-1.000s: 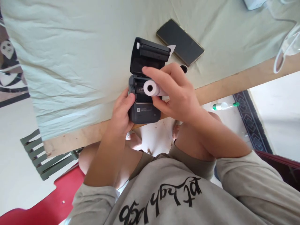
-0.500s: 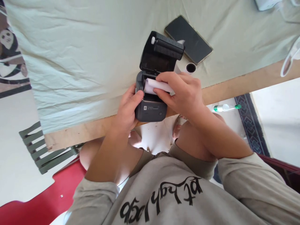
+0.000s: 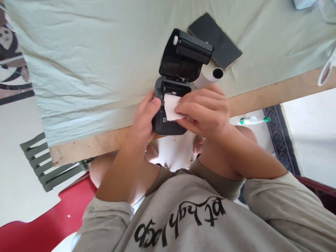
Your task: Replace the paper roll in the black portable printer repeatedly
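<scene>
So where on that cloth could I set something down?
The biggest bare patch of cloth lies between the panda picture and the open device. A smaller one lies between the phone and the white loop at far right. It is crowded right of the device, where phone and white cylinder sit close together.

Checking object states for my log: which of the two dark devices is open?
The box-shaped device in the left hand: its lid stands raised. The phone lies flat on the cloth instead.

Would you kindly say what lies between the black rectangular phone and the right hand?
A black-ended white cylinder lies between phone and right hand, in the head view.
</scene>
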{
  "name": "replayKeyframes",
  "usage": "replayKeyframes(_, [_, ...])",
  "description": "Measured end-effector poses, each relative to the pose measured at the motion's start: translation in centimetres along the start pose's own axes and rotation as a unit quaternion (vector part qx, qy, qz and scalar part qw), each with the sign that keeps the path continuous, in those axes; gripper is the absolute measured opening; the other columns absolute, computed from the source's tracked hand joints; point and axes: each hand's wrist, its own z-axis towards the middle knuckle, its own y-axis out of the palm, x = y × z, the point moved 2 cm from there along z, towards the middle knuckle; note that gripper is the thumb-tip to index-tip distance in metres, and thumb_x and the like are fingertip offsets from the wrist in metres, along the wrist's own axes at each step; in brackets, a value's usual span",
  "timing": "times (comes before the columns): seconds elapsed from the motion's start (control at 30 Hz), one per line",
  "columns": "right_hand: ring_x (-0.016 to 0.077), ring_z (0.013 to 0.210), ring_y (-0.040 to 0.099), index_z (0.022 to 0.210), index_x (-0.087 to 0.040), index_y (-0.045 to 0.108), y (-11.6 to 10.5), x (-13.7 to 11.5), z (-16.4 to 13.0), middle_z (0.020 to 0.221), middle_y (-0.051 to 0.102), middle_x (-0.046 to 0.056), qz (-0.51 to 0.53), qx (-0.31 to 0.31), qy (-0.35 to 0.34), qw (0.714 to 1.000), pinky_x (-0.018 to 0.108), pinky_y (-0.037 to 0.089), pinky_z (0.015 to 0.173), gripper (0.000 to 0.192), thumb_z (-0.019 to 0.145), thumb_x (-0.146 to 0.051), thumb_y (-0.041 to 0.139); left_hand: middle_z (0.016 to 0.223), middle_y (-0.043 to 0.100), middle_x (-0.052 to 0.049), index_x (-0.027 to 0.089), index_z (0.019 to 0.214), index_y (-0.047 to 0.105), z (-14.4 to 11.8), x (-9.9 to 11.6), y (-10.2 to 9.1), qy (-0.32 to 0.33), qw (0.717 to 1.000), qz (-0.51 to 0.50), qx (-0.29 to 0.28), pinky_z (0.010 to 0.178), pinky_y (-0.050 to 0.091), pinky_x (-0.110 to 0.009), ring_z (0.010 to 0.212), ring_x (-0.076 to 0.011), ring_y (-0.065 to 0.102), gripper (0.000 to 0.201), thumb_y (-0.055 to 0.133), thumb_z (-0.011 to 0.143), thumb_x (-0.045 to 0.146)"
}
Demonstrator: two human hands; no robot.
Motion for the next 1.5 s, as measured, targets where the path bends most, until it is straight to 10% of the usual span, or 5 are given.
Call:
replayKeyframes(0.2, [0.0181, 0.078, 0.067, 0.085, -0.024, 0.057, -0.5, 0.0, 0.4, 0.07, 0.064, -0.002, 0.089, 0.052, 0.056, 0.993, 0.038, 0.049, 0.071, 0.016, 0.094, -0.037, 0.051, 0.12, 0.068, 0.001, 0.034, 0.135, 0.054, 0.1, -0.5, -0.8, 0.039, 0.998, 0.027, -0.028, 0.073, 0.056, -0.027, 0.089, -0.0155, 0.069, 0.067, 0.08, 0.075, 0.021])
replayKeyframes(0.4, [0.0239, 0.136, 0.049, 0.13, -0.032, 0.044, -1.5, 1.6, 0.4, 0.146, 0.042, 0.002, 0.131, 0.037, 0.267, 0.954, 0.03, 0.057, 0.068, 0.041, 0.089, -0.029, 0.049, 0.148, 0.053, -0.005, 0.035, 0.149, 0.035, 1.2, -1.6, -2.7, 0.081, 0.986, 0.109, -0.099, 0.097, 0.055, -0.046, 0.124, -0.035, 0.061, 0.102, 0.089, 0.062, 0.037])
replayKeyframes(0.73, [0.0165, 0.096, 0.064, 0.115, -0.026, 0.055, -1.2, 1.6, -0.1, 0.126, 0.057, 0.004, 0.225, -0.106, 0.289, 0.924, 0.028, 0.056, 0.062, 0.026, 0.089, -0.025, 0.057, 0.142, 0.057, -0.001, 0.041, 0.142, 0.05, 0.9, -1.2, -2.2, 0.127, 0.982, 0.083, -0.113, 0.104, 0.057, -0.044, 0.131, -0.0305, 0.059, 0.085, 0.085, 0.065, 0.029])
replayKeyframes(1.03, [0.0089, 0.078, 0.064, 0.147, -0.03, 0.026, -0.3, 1.6, -1.3, 0.142, 0.049, 0.009, 0.345, -0.21, 0.362, 0.84, 0.022, 0.055, 0.057, 0.066, 0.092, -0.045, 0.059, 0.127, 0.066, -0.004, 0.034, 0.131, 0.059, 0.1, -0.4, -1.0, 0.098, 0.99, 0.072, -0.068, 0.087, 0.061, -0.037, 0.111, -0.0272, 0.068, 0.064, 0.081, 0.071, 0.036])
replayKeyframes(1.5, [0.0153, 0.092, 0.064, 0.148, -0.03, 0.023, 0.4, 1.9, -1.7, 0.124, 0.054, 0.007, 0.44, -0.218, 0.401, 0.773, 0.026, 0.06, 0.068, 0.085, 0.084, -0.066, 0.066, 0.103, 0.072, -0.004, 0.027, 0.112, 0.066, -0.3, 0.0, -0.4, 0.027, 0.997, 0.07, -0.001, 0.069, 0.058, -0.032, 0.09, -0.0232, 0.071, 0.042, 0.081, 0.073, 0.031])
